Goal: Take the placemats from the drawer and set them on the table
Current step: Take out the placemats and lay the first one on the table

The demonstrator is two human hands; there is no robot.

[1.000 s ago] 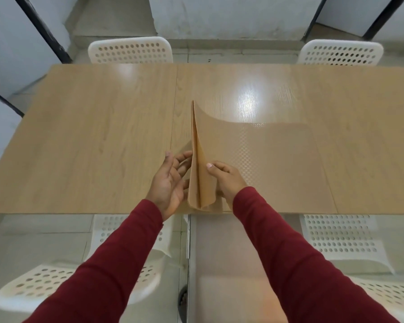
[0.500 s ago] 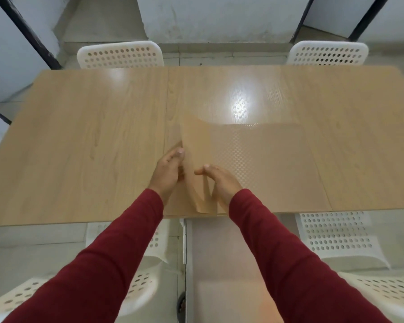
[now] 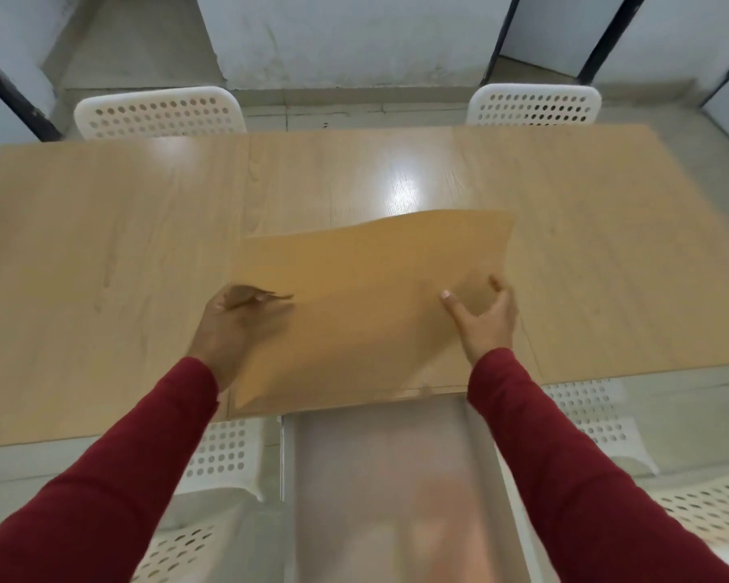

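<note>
No readable text — no labels, brands, numbers

Placemat (image 3: 367,296) on table (image 3: 102,267), between 2 hands.
</note>
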